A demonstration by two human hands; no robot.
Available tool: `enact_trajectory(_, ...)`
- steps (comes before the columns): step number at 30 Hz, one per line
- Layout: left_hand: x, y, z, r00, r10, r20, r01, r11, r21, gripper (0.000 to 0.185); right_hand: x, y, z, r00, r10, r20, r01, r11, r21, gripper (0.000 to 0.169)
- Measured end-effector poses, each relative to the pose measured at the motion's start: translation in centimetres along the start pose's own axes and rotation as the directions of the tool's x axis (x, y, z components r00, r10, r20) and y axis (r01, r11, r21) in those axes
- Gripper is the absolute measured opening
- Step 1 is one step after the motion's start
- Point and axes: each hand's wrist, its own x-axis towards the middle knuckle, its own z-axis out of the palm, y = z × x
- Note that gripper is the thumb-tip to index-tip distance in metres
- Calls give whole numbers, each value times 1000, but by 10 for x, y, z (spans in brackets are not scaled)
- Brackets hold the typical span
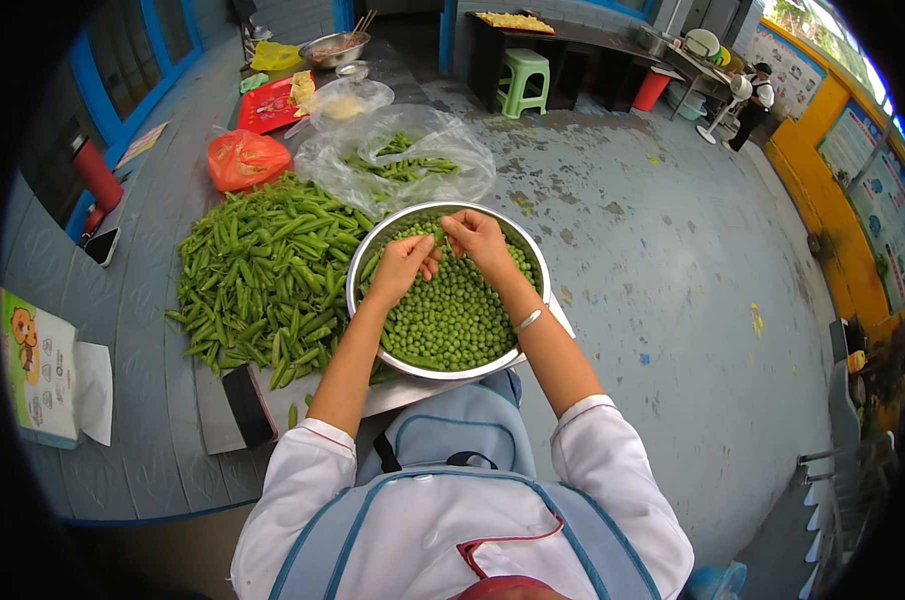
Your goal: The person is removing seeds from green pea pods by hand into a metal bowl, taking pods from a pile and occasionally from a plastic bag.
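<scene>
Both my hands are over a round steel bowl of shelled green peas. My left hand and my right hand meet near the bowl's far side, their fingertips pinching a small green pea pod between them. Most of that pod is hidden by the fingers. A few pods lie along the bowl's left inner wall. Left of the bowl is a large heap of pea pods. Beyond the bowl, an open clear plastic bag holds more pods.
A dark phone lies near the table edge. An orange plastic bag, a red tray and a metal bowl with chopsticks are farther back. Tissues stand at left. A green stool and a person are across the floor.
</scene>
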Motion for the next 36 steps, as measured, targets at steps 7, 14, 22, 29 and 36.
enact_trajectory(7, 3, -8, 1, 989, 77, -128, -75, 997, 16, 22, -6, 0, 4, 999, 31, -35, -38, 974, -224, 20)
enact_trajectory(14, 4, 1, 17, 950, 188, -250, -97, 937, 336, 21, -3, 5, 1, 998, -55, -36, 42, 955, -293, 18)
enact_trajectory(22, 2, 2, 25, 954, 107, -281, -63, 985, 163, 22, -9, 2, 10, 978, -131, -161, 82, 958, -276, 17)
enact_trajectory(29, 5, -15, -4, 993, -30, -116, 54, 976, 210, 27, -10, -1, 5, 1000, 24, 4, -23, 991, -134, 17)
enact_trajectory(36, -1, -2, -1, 978, 20, -209, 44, 954, 297, 22, -7, 3, 1, 984, 114, 137, -72, 957, -283, 25)
